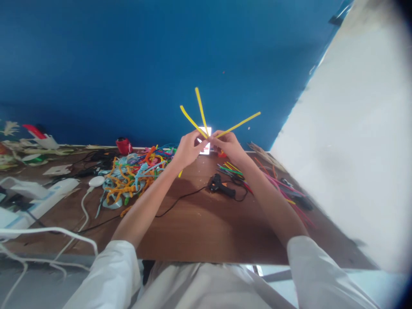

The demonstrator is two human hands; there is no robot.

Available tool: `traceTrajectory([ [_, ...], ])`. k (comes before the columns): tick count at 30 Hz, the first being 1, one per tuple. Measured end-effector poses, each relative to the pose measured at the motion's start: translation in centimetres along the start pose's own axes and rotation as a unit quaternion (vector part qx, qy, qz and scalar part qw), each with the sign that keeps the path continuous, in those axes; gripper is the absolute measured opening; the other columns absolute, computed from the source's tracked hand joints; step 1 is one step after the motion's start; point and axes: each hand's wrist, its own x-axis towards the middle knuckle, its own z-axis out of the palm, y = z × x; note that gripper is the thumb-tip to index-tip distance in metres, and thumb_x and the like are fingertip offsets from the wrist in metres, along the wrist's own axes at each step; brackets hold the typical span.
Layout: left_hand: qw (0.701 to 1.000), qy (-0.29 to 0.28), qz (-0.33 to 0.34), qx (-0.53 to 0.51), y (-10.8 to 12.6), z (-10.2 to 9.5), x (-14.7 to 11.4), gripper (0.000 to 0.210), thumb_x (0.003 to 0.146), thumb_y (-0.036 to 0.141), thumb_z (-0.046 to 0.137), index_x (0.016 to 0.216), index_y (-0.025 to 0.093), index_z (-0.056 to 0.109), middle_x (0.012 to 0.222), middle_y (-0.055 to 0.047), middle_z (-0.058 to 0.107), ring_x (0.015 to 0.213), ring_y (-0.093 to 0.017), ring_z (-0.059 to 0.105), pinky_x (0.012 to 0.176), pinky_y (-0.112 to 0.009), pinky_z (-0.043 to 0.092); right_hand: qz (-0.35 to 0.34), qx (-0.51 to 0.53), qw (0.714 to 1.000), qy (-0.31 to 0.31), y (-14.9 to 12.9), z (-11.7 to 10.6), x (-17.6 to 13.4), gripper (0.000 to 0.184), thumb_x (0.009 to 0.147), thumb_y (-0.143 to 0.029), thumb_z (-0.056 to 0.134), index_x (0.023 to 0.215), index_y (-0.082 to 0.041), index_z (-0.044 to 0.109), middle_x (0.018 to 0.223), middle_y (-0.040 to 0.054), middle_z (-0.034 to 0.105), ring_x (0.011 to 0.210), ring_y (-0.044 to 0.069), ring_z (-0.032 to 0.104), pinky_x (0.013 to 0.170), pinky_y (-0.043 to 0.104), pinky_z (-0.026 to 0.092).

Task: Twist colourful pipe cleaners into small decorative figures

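Observation:
Both hands are raised above the table and meet around several yellow pipe cleaners (240, 124). My left hand (189, 149) is closed, its thumb and fingers pinching the strands near where they cross. Close against it, my right hand (228, 146) pinches the same crossing point. Two yellow ends fan upward and one slants to the upper right; a short yellow tip shows below my left wrist. Fingers hide how the strands join. Behind the hands stands a bright lit screen (206, 150), partly covered.
A black glue gun (222, 186) lies on the wooden table (199, 231), its cord running left. Tangled colourful pipe cleaners (128, 180) are heaped at left, straight ones (233, 168) at right. A white power strip (48, 201) with cables sits at far left. The blue wall (128, 64) rises behind.

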Motion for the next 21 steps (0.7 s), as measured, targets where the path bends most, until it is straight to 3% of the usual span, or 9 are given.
traceTrajectory([
  [6,0.981,0.015,0.112,0.160,-0.9,0.2,0.2,0.021,0.097,0.027,0.052,0.106,0.015,0.067,0.111,-0.011,0.071,0.104,-0.022,0.065,0.092,-0.032,0.048,-0.018,0.013,0.999,0.028,0.1,0.1,-0.1,0.028,0.077,-0.041,0.077,0.068,-0.018,0.064,0.057,-0.0021,0.060,0.046,0.007,0.044,0.044,0.023,0.030],
  [8,0.974,0.014,0.130,0.186,-1.4,0.2,0.2,0.024,0.099,0.027,0.048,0.110,0.015,0.066,0.116,-0.012,0.070,0.112,-0.024,0.062,0.096,-0.034,0.046,-0.023,0.006,0.999,0.032,0.0,0.3,-0.2,0.028,0.078,-0.041,0.076,0.067,-0.019,0.064,0.056,-0.0023,0.059,0.046,0.007,0.044,0.045,0.024,0.031],
  [16,0.964,-0.016,0.145,0.220,-0.6,-0.2,-0.4,0.028,0.102,0.032,0.041,0.102,0.019,0.065,0.107,-0.008,0.069,0.099,-0.019,0.064,0.082,-0.028,0.046,-0.072,-0.021,0.997,0.025,0.0,0.0,-0.3,0.032,0.083,-0.044,0.073,0.068,-0.018,0.063,0.056,-0.0026,0.057,0.048,0.008,0.047,0.047,0.024,0.035],
  [21,0.973,0.023,0.135,0.184,-1.5,-0.1,0.1,0.022,0.099,0.030,0.049,0.104,0.018,0.066,0.108,-0.009,0.070,0.096,-0.020,0.065,0.083,-0.030,0.047,-0.078,-0.034,0.996,-0.002,-0.1,0.3,-0.2,0.036,0.087,-0.054,0.067,0.080,-0.019,0.061,0.060,-0.0034,0.060,0.048,0.008,0.048,0.047,0.023,0.037],
])
